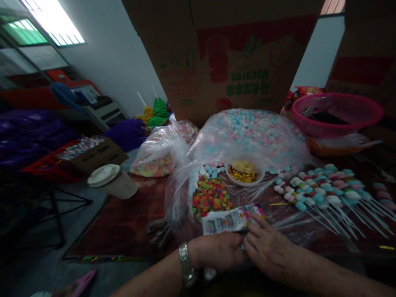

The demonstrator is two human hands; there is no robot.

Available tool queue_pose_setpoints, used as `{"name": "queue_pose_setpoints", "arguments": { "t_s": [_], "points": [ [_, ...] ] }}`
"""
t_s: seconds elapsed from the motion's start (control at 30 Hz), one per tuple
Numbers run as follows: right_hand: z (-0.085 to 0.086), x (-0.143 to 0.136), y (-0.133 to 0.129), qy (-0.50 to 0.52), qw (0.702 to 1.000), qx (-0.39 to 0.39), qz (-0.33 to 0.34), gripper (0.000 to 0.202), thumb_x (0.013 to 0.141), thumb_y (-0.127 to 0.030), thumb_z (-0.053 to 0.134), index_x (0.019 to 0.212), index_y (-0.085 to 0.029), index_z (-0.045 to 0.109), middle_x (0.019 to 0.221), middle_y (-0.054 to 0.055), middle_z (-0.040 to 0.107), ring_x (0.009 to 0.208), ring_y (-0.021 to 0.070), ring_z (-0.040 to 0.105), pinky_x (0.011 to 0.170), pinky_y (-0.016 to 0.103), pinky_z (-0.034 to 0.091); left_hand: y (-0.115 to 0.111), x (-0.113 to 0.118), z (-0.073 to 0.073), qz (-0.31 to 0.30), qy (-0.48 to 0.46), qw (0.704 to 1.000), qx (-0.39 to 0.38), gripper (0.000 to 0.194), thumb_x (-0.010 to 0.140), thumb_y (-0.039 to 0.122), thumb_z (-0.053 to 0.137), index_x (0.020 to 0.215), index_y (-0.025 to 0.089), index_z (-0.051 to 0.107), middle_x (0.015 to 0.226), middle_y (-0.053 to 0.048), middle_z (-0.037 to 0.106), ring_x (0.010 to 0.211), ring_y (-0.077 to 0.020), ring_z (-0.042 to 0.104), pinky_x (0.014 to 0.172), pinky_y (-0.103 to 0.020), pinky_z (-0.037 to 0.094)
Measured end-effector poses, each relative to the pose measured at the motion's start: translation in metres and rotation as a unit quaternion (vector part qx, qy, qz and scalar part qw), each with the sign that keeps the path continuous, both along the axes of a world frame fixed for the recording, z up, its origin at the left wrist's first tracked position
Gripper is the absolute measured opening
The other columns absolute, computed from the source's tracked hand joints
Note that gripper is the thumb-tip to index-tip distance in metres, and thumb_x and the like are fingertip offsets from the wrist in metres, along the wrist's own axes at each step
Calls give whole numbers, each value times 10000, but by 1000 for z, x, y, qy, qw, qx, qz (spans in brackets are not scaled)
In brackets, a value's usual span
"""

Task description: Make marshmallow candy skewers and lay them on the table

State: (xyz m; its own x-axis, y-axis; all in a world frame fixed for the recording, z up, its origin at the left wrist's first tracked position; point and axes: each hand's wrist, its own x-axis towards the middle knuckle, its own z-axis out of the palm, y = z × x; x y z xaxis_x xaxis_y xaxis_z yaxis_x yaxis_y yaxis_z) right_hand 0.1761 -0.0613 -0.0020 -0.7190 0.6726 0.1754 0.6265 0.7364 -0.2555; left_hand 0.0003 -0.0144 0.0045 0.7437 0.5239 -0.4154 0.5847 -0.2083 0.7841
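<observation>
My left hand, with a metal watch at the wrist, is closed near the table's front edge; what its fingers hold is hidden. Touching it on the right, my right hand lies with bent fingers over the lower right of a printed wrapper sheet. Just beyond the sheet are colourful ring-shaped pieces on clear plastic. A round tub holds gold twist ties. To the right lie skewers of pastel puffs with white sticks pointing toward me. A big clear bag of pastel puffs stands behind.
A large cardboard box rises at the back. A pink basin stands at the right. On the left are a tilted lidded cup, a smaller bag of coloured pieces and a grey cloth-like item.
</observation>
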Motion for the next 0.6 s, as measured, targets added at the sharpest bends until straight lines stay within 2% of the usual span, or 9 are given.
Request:
{"name": "queue_pose_setpoints", "arguments": {
  "t_s": [0.07,0.17,0.2,0.23,0.3,0.33,0.37,0.5,0.6],
  "points": [
    [-7,-7,-3,139,953,-252,-100,150,812,-185,419,731,-161,543,662,58,587,695,208,568,828,443,449,-2,-2,7,-38,38,991,126,28,743,148,600,768,140,591,786,-76,625,746,-227,583,701,-357,465],
    [-6,-17,-4,272,760,-564,-175,268,824,-347,303,612,-216,402,412,-54,368,392,135,446,495,305,489,-6,-10,14,-116,23,921,371,106,792,127,531,883,147,584,853,-94,629,786,-239,579,720,-366,462],
    [-1,-18,0,271,723,-614,-162,296,817,-371,281,580,-221,376,371,-70,312,336,121,397,433,279,463,-7,-14,15,-117,-13,895,429,118,830,145,492,904,156,584,843,-87,629,770,-223,579,713,-347,465],
    [6,-18,8,251,727,-621,-152,328,817,-386,275,556,-217,381,353,-68,314,318,114,388,407,260,447,-8,-18,14,-91,-60,882,459,143,859,161,455,912,164,587,826,-81,628,753,-207,578,706,-326,465],
    [23,-11,36,190,798,-543,-180,391,847,-399,297,572,-190,481,433,-21,477,406,122,493,453,238,454,-9,-23,9,22,-152,876,457,198,886,177,408,893,165,606,793,-78,623,727,-182,577,691,-285,464],
    [31,-7,56,143,853,-447,-228,411,878,-404,310,633,-178,551,549,6,576,521,132,566,510,227,464,-9,-24,5,94,-187,880,426,206,885,179,412,874,163,617,777,-75,621,719,-172,577,684,-268,462],
    [36,-2,79,119,877,-372,-280,397,903,-390,323,715,-168,594,690,33,633,663,150,604,588,233,470,-9,-24,1,169,-212,885,378,199,878,185,432,850,162,628,765,-69,618,713,-165,577,675,-253,459],
    [33,7,169,20,878,-279,-387,209,904,-311,500,980,-148,605,1051,82,605,940,191,579,780,334,476,-7,-18,-11,414,-246,873,79,179,817,283,547,739,160,650,634,-12,570,579,-128,528,548,-212,416],
    [16,4,203,-56,870,-274,-406,267,882,-316,562,1102,-164,562,1104,67,579,935,193,586,788,386,500,-4,-18,-14,494,-270,820,-102,239,754,382,602,729,149,648,581,12,533,487,-101,473,463,-198,364]
  ]
}}
